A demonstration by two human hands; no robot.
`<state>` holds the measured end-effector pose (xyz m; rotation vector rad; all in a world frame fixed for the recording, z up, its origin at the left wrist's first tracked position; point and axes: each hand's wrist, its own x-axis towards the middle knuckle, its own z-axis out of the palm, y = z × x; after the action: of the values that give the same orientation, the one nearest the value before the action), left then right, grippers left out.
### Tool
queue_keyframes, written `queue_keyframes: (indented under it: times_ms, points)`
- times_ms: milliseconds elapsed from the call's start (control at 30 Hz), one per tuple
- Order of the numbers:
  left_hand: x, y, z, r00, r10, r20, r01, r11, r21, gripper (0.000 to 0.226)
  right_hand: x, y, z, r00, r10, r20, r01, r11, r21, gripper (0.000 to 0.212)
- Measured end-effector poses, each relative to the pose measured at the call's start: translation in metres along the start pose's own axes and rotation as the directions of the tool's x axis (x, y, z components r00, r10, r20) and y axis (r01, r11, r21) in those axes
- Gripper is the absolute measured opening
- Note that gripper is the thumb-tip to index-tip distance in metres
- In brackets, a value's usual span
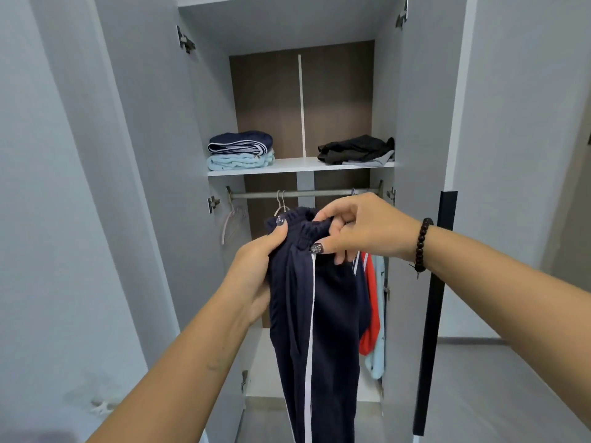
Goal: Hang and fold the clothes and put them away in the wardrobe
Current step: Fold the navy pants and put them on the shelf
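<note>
Navy trousers [319, 330] with a white side stripe held up in front of the open wardrobe [153, 155], waistband at the top, legs hanging straight down and out of view at the bottom edge. Left hand [256, 266] curled round the left side of the elastic waistband, thumb on the front of the fabric, fingers behind it. Right hand [358, 228] pinching the right side of the same waistband, fingertips folded over the gathered edge, thumb pressed against the cloth just above the stripe. Both hands touching the garment, close together, waistband bunched between them. Dark bead bracelet [422, 244] on the right wrist. Trousers positioned just in front of and below the hanging rail [303, 194]. On the rail: a white hanger [281, 204] partly hidden behind the waistband, a pale pink hanger [232, 222] near the left end, and to the right, behind the right hand, hung garments including a red piece [372, 302] and a light blue piece [379, 314]. On the shelf [297, 167] above the rail: a folded navy item with stripes [240, 142] stacked on a folded light blue item [240, 161] at the left, a loosely folded black pile [355, 149] on a grey piece at the right. Both wardrobe doors standing open, black handle strip [435, 314] on the right door.
</note>
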<state>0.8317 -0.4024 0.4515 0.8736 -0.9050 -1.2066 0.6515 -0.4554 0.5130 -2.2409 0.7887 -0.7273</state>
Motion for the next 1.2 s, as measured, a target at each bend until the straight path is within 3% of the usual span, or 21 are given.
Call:
queue_keyframes:
  times_ms: [67, 167, 267, 333, 433, 533, 600, 667, 733, 867, 1000, 1100, 1200]
  points:
    - [-0.006, 0.001, 0.003, 0.999, 0.025, 0.032, -0.027, 0.997, 0.067, 0.043, 0.001, -0.001, -0.002, 0.992, -0.096, -0.076, 0.076, 0.969, -0.233, 0.033]
    - [-0.015, 0.004, 0.004, 0.982, 0.078, 0.172, -0.096, 0.990, 0.099, 0.050, 0.002, -0.001, 0.003, 0.960, -0.206, -0.189, 0.140, 0.940, -0.312, 0.030]
    - [-0.019, 0.010, -0.001, 0.954, 0.148, 0.261, -0.247, 0.883, 0.400, 0.047, 0.001, 0.002, 0.012, 0.929, -0.275, -0.246, 0.172, 0.913, -0.370, 0.028]
    - [-0.018, 0.010, -0.003, 0.959, 0.141, 0.247, -0.258, 0.796, 0.548, 0.052, 0.000, 0.006, 0.019, 0.939, -0.267, -0.214, 0.174, 0.911, -0.373, 0.026]
    - [-0.019, 0.003, -0.008, 0.963, 0.146, 0.225, -0.254, 0.764, 0.592, 0.050, -0.001, 0.016, 0.020, 0.963, -0.251, -0.098, 0.198, 0.905, -0.376, 0.027]
    - [-0.019, -0.003, -0.017, 0.960, 0.190, 0.204, -0.277, 0.727, 0.629, 0.041, -0.004, 0.026, 0.011, 0.973, -0.207, 0.101, 0.230, 0.908, -0.350, 0.045]
    - [-0.019, -0.006, -0.022, 0.958, 0.205, 0.198, -0.285, 0.729, 0.623, 0.039, -0.006, 0.029, 0.004, 0.977, -0.109, 0.184, 0.177, 0.893, -0.413, 0.064]
    - [-0.018, -0.009, -0.026, 0.955, 0.228, 0.191, -0.297, 0.739, 0.605, 0.041, -0.007, 0.031, 0.000, 0.977, -0.010, 0.213, 0.111, 0.876, -0.469, 0.071]
    - [-0.016, -0.013, -0.030, 0.951, 0.258, 0.173, -0.309, 0.738, 0.599, 0.044, -0.004, 0.032, -0.003, 0.973, -0.004, 0.229, 0.121, 0.857, -0.501, 0.067]
    - [-0.006, -0.022, -0.040, 0.943, 0.321, 0.086, -0.293, 0.684, 0.668, 0.037, 0.008, 0.032, -0.007, 0.994, -0.030, 0.101, 0.083, 0.816, -0.573, 0.052]
    - [0.010, -0.032, -0.051, 0.924, 0.383, 0.000, -0.256, 0.618, 0.743, 0.023, 0.027, 0.044, 0.001, 0.999, -0.053, 0.011, 0.050, 0.851, -0.522, 0.054]
    - [0.024, -0.048, -0.068, 0.933, 0.354, -0.063, -0.181, 0.615, 0.767, 0.013, 0.041, 0.061, 0.013, 0.998, -0.032, -0.049, 0.012, 0.930, -0.367, 0.034]
    - [0.034, -0.077, -0.086, 0.951, 0.289, -0.108, -0.094, 0.606, 0.790, 0.032, 0.050, 0.082, 0.033, 0.997, -0.033, -0.068, 0.014, 0.965, -0.263, 0.043]
